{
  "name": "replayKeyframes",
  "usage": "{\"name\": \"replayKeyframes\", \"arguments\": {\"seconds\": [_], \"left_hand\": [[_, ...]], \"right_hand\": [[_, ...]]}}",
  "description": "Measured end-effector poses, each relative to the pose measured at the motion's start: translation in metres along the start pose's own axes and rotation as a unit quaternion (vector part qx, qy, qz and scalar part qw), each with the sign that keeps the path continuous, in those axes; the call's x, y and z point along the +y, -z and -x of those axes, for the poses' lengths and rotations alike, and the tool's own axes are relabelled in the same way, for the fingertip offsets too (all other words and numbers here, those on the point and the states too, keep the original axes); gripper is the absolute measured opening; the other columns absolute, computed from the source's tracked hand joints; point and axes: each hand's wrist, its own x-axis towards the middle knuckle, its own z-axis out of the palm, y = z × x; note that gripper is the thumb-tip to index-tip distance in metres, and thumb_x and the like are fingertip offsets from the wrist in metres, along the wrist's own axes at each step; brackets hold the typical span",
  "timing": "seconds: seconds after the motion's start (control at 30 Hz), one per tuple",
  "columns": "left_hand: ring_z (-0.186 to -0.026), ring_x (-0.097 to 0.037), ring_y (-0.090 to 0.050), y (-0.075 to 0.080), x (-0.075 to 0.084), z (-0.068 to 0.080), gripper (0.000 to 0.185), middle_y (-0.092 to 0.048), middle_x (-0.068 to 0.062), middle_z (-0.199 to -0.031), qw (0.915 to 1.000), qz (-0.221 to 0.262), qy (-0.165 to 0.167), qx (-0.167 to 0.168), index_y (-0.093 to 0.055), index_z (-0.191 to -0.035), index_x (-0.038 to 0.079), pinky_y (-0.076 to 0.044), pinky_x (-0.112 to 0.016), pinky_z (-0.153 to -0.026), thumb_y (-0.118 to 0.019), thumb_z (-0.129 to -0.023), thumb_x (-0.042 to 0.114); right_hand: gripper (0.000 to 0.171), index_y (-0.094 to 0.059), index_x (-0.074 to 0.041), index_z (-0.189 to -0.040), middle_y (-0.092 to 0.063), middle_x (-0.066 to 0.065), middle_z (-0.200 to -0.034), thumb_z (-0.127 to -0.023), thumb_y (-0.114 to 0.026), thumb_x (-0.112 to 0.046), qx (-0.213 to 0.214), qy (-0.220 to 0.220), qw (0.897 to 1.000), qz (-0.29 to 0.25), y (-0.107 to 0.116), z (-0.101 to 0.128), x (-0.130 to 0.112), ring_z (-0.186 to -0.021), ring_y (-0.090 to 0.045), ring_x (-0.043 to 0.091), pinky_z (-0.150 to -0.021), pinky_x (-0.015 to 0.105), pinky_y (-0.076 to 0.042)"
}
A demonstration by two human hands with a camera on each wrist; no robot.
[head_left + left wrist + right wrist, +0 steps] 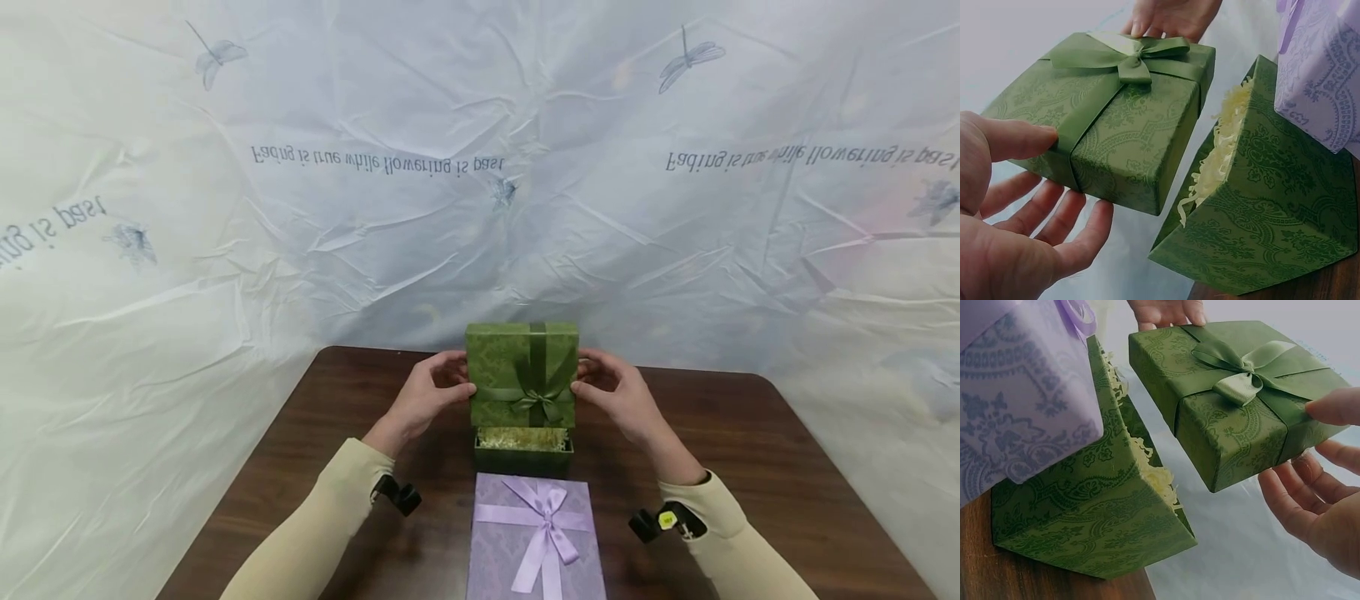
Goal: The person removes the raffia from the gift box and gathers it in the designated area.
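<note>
A green patterned gift box lid (495, 358) with a green ribbon bow is held up between both hands, tilted so its top faces the head camera. My left hand (427, 392) grips its left side, thumb on the top and fingers at the edge and beneath. On the opposite side my right hand (618, 392) holds it the same way. Just below and apart from the lid stands the green box base (1285, 212), uncovered, with pale yellow shredded paper (1216, 159) inside. What lies under the shreds is hidden.
A lilac gift box (498, 550) with a satin bow stands on the near side of the green base. Both are on a dark brown wooden table (712, 450). White printed sheeting (420, 225) hangs behind and around the table.
</note>
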Motion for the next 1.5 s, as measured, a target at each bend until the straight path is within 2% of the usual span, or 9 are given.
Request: {"name": "replayKeyframes", "arguments": {"seconds": [0.13, 0.3, 0.53, 0.8, 1.1, 1.33, 1.5], "left_hand": [[-0.102, -0.028, -0.058, -0.001, -0.001, -0.001, 0.052, -0.059, -0.014, -0.115, 0.9996, -0.024, -0.011, 0.005, -0.054, -0.134, 0.003, -0.055, -0.034, -0.078, -0.073, -0.086, 0.003], [-0.106, -0.032, -0.056, -0.001, 0.002, 0.0, 0.054, -0.058, -0.017, -0.118, 0.9992, -0.038, -0.014, 0.009, -0.051, -0.136, 0.0, -0.052, -0.029, -0.079, -0.072, -0.086, 0.002], [-0.11, -0.038, -0.055, -0.004, 0.012, 0.005, 0.051, -0.057, -0.023, -0.119, 0.9984, -0.054, -0.008, 0.009, -0.051, -0.134, -0.003, -0.05, -0.032, -0.085, -0.069, -0.086, -0.002], [-0.111, -0.034, -0.056, -0.003, 0.001, 0.002, 0.053, -0.059, -0.018, -0.119, 0.9984, -0.045, -0.023, 0.022, -0.052, -0.135, 0.003, -0.05, -0.038, -0.09, -0.072, -0.086, 0.003], [-0.109, -0.03, -0.058, -0.004, -0.002, 0.004, 0.05, -0.061, -0.019, -0.115, 0.9967, -0.046, -0.061, 0.025, -0.055, -0.131, 0.002, -0.054, -0.038, -0.091, -0.074, -0.085, 0.003], [-0.11, -0.027, -0.059, -0.005, -0.001, 0.006, 0.049, -0.06, -0.02, -0.117, 0.9967, -0.02, -0.076, 0.024, -0.055, -0.13, 0.0, -0.056, -0.037, -0.09, -0.072, -0.084, -0.001], [-0.109, -0.027, -0.06, -0.006, 0.001, 0.009, 0.045, -0.062, -0.019, -0.116, 0.9953, -0.019, -0.093, 0.02, -0.057, -0.127, 0.001, -0.055, -0.043, -0.092, -0.073, -0.084, -0.001]], "right_hand": [[0.053, -0.048, -0.002, -0.14, -0.057, 0.021, -0.119, -0.092, -0.068, -0.015, 0.008, 0.004, 1.0, 0.011, -0.001, 0.0, 0.001, -0.1, -0.06, 0.007, -0.083, 0.019, -0.053], [0.052, -0.05, -0.001, -0.138, -0.057, 0.019, -0.118, -0.092, -0.069, -0.013, 0.015, 0.015, 1.0, 0.018, -0.001, -0.001, 0.001, -0.1, -0.06, 0.01, -0.082, 0.019, -0.053], [0.049, -0.052, 0.001, -0.134, -0.057, 0.018, -0.114, -0.089, -0.07, -0.009, 0.009, 0.03, 0.999, 0.005, -0.001, -0.002, 0.001, -0.095, -0.06, 0.01, -0.08, 0.02, -0.053], [0.047, -0.052, 0.001, -0.132, -0.059, 0.009, -0.11, -0.089, -0.07, -0.006, 0.012, 0.053, 0.999, 0.004, 0.0, -0.001, 0.003, -0.096, -0.061, 0.013, -0.082, 0.02, -0.054], [0.048, -0.052, 0.001, -0.133, -0.059, 0.001, -0.111, -0.089, -0.07, -0.004, 0.015, 0.075, 0.997, -0.006, 0.002, 0.001, 0.004, -0.1, -0.06, 0.009, -0.085, 0.018, -0.052], [0.048, -0.052, 0.002, -0.132, -0.058, 0.0, -0.109, -0.087, -0.069, 0.001, 0.016, 0.097, 0.995, 0.004, 0.003, 0.001, 0.006, -0.099, -0.059, 0.011, -0.085, 0.02, -0.053], [0.048, -0.052, 0.002, -0.133, -0.058, 0.001, -0.108, -0.088, -0.068, 0.003, 0.013, 0.107, 0.994, 0.012, 0.004, 0.002, 0.005, -0.1, -0.059, 0.009, -0.087, 0.022, -0.053]]}}
